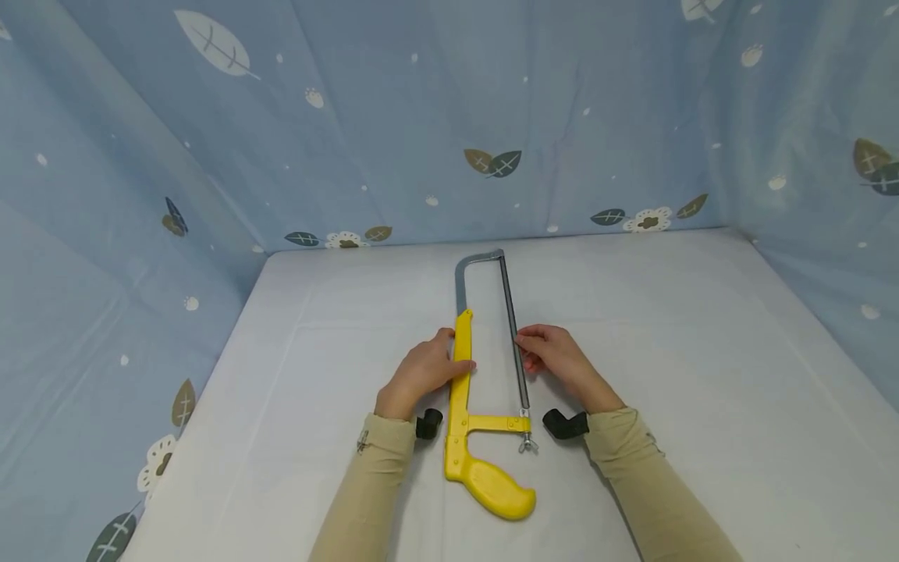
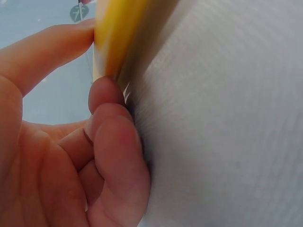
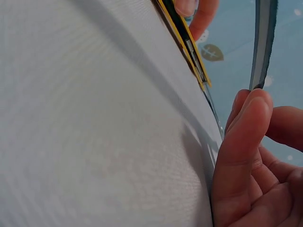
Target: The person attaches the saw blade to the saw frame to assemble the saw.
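Observation:
A hacksaw with a yellow handle lies along the middle of the table, its grey front frame pointing away from me. My left hand grips the yellow part of the frame from the left, thumb on one side and fingertips on the other; the left wrist view shows the yellow bar between them. On the other side, my right hand pinches the saw blade between thumb and fingers near its middle. A wing nut sits at the blade's near end.
A white cloth covers the table. Blue patterned fabric hangs behind and at both sides. Black wrist devices show at both sleeves, close to the saw's lower part.

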Tool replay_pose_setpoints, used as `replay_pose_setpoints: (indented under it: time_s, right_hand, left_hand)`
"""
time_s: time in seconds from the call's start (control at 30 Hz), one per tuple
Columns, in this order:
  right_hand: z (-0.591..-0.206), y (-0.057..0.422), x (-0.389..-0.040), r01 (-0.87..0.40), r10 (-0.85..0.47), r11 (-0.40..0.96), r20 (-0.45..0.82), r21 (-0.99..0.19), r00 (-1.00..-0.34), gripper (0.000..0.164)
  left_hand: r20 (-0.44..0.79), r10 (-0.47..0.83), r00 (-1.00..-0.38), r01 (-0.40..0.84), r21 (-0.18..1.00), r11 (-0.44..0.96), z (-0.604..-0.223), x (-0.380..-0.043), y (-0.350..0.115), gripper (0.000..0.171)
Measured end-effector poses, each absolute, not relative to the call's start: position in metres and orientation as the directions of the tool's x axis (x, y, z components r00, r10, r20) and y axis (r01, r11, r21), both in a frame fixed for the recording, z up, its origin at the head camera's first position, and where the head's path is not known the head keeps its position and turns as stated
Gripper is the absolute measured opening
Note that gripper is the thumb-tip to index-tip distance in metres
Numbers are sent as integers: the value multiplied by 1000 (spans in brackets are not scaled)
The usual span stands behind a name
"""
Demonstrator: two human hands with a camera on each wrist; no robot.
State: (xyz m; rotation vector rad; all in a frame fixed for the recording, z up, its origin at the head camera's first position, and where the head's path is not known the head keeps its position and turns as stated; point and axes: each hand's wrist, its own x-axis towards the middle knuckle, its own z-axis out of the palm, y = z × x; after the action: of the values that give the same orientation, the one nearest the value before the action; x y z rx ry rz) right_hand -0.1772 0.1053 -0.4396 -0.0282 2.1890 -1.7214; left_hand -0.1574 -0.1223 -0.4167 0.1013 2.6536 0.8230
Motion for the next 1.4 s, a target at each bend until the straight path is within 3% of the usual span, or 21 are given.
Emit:
replay_pose_setpoints:
  time_s: [1.4]
  right_hand:
    - [-439,108,-172,218,-255,333,-311,-917,-916,37]
  left_hand:
    - [-303,192,-933,-11,558,830,-416,-146,-120,76]
